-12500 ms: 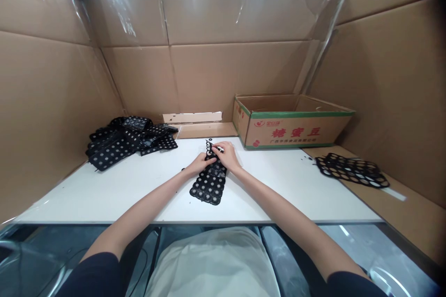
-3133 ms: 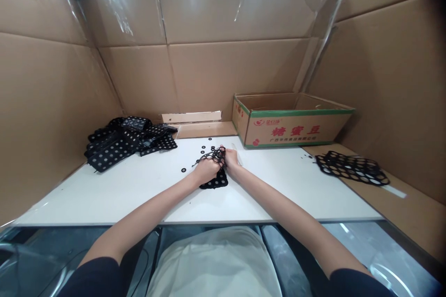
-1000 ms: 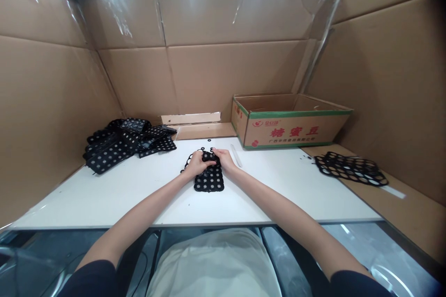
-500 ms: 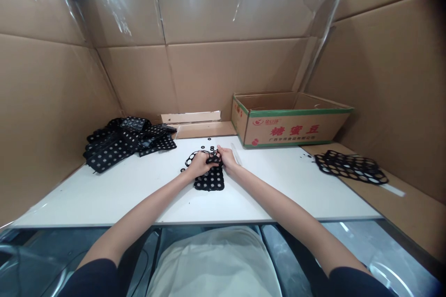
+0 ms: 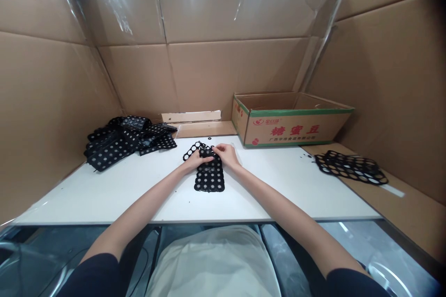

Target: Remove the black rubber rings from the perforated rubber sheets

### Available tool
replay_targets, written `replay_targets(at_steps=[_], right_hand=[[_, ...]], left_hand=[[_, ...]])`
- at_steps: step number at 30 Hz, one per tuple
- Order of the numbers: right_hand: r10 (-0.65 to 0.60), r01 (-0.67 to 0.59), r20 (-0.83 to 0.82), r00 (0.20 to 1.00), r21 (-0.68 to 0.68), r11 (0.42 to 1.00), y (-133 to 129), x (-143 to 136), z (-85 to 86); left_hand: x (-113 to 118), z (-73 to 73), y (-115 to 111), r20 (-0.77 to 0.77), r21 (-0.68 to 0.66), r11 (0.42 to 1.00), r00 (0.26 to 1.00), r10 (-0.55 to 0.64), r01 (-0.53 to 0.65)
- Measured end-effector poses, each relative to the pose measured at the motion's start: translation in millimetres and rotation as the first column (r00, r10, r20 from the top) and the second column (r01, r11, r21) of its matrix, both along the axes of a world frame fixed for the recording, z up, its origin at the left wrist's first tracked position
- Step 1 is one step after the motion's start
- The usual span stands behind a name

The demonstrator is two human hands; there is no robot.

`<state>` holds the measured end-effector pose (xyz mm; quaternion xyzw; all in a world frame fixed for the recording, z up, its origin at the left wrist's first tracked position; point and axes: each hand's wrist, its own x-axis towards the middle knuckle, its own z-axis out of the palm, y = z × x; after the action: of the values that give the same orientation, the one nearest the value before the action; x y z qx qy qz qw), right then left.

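Observation:
A black sheet (image 5: 209,180) with rows of round pale dots or holes lies on the white table, its lower part flat toward me. My left hand (image 5: 194,161) grips the sheet's left side, its thumb lying across the top. At the sheet's upper right edge, my right hand (image 5: 227,155) is closed in a pinch, fingertips against the black material. A black lattice strip (image 5: 191,150) with larger holes sticks out at the upper left, beyond my left hand. Whether it is still joined to the sheet cannot be made out.
A heap of dotted black sheets (image 5: 120,141) lies at the left. An open cardboard box (image 5: 296,127) with green edges stands at the back right. Black large-holed lattices (image 5: 350,167) lie on cardboard at the right. Cardboard walls (image 5: 237,67) enclose the table.
The sheet's upper part, bunched between my hands before, now lies flatter. My left hand has shifted slightly left, and the lattice strip stands out farther up. Small loose rings behind are less visible.

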<state>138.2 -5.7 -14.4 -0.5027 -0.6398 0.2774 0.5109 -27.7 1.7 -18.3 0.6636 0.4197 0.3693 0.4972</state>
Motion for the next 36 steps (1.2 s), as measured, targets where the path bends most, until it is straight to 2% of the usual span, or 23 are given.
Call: replay_targets(at_steps=[4, 9, 12, 15, 17, 21, 26, 31, 36], right_hand=[[-0.080, 0.078, 0.030, 0.996, 0.057, 0.995, 3, 0, -3.1], [-0.178, 0.159, 0.105, 0.978, 0.171, 0.972, 8, 4, -8.1], [-0.068, 0.018, 0.150, 0.986, 0.310, 0.950, 4, 4, -1.8], [0.112, -0.201, 0.238, 0.965, 0.395, 0.896, -3, -2, 4.7], [0.183, -0.285, 0.269, 0.945, 0.410, 0.867, -7, -7, 4.5], [0.252, -0.342, 0.274, 0.928, 0.364, 0.866, -6, -12, -1.1], [0.335, -0.379, 0.201, 0.921, 0.259, 0.888, -1, -5, -0.7], [0.408, -0.403, -0.010, 0.913, 0.144, 0.904, 3, -5, -1.5], [0.343, -0.347, -0.257, 0.903, 0.029, 0.937, 4, -10, -3.1]], left_hand=[[0, 0.6, 1, 0.109, -0.101, 0.995, 0.994, 0.028, -0.017], [-3, 0.2, 6, 0.134, -0.178, 0.984, 0.990, 0.051, -0.027], [-3, -1.2, 7, 0.127, -0.158, 0.987, 0.991, 0.041, -0.021], [-3, -1.2, 5, 0.091, -0.045, 0.999, 0.996, -0.021, 0.025], [-2, 0.1, 1, 0.035, 0.042, 0.996, 0.996, -0.081, 0.079], [0, 3.5, -4, -0.086, 0.127, 0.975, 0.981, -0.174, 0.184], [0, 0.9, 0, -0.131, 0.195, 0.954, 0.970, -0.204, 0.227], [0, -3.9, 2, -0.162, 0.202, 0.954, 0.968, -0.193, 0.224], [1, -4.4, 3, -0.214, 0.242, 0.952, 0.968, -0.135, 0.186]])
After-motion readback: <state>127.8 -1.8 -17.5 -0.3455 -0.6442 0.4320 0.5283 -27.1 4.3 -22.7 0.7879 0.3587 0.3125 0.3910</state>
